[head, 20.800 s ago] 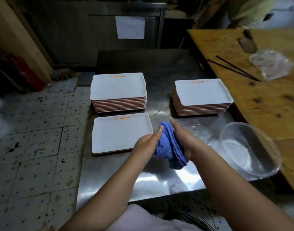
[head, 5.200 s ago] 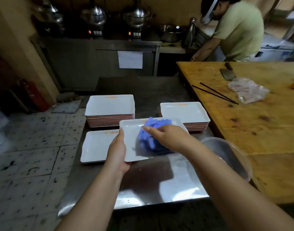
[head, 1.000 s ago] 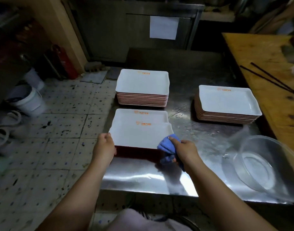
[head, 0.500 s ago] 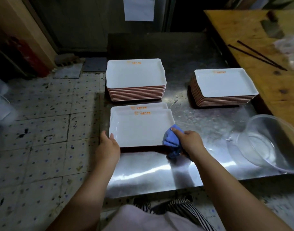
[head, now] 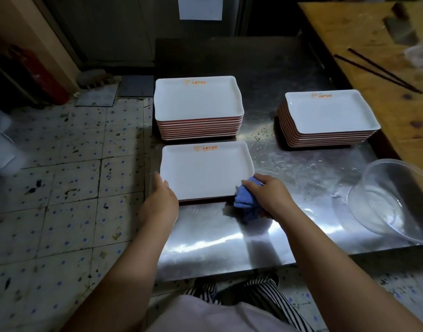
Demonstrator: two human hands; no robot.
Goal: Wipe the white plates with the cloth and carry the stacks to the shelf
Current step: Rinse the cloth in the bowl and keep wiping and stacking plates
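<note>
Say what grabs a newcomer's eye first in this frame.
First the white rectangular plates on the steel table: a tall stack at the back left, another stack at the back right, and a low front plate nearest the person. Next the blue cloth gripped by the right hand at that plate's near right corner, with the left hand at its near left corner. A clear plastic bowl sits at the table's right edge.

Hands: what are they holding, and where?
Right hand grips the bunched blue cloth at the near plate's corner. Left hand touches that plate's left near edge, gripping nothing.
</note>
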